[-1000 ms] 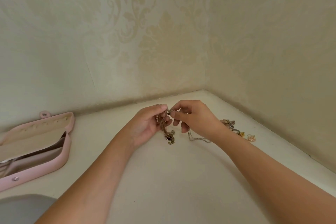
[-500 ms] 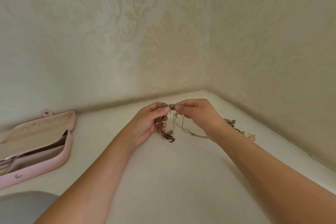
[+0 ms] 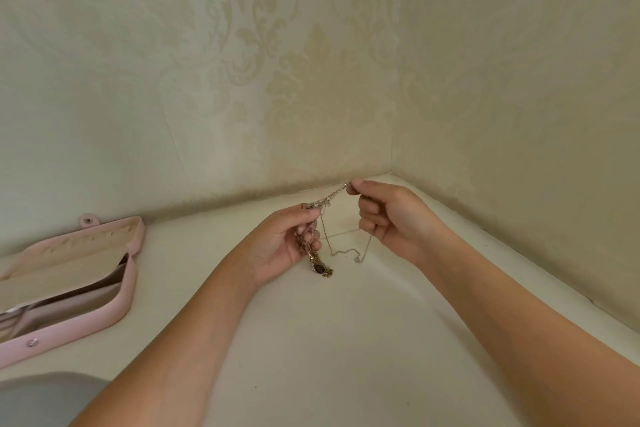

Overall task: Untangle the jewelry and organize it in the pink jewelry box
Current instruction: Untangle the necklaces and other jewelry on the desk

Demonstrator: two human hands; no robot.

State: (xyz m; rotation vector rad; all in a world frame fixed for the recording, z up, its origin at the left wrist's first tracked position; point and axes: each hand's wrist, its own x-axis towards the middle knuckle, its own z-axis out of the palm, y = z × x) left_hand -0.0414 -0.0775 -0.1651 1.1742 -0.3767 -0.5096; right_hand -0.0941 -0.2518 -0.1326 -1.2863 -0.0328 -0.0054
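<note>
I can read no words, labels, brands or numbers on anything in front of me.

The left forearm point(image 3: 180, 340) and right forearm point(image 3: 519, 315) are bare, as are the left hand point(image 3: 280, 246) and right hand point(image 3: 391, 218), with short nails (clearest on the right thumb); grey cloth point(image 3: 41, 399), seemingly clothing, fills the near left corner

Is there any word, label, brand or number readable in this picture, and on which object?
None can be read.
The pink jewelry box shows no lettering; its snap button is too small to tell; the wallpaper carries only an ornament pattern; the tangled chains bear no visible tag.
</note>
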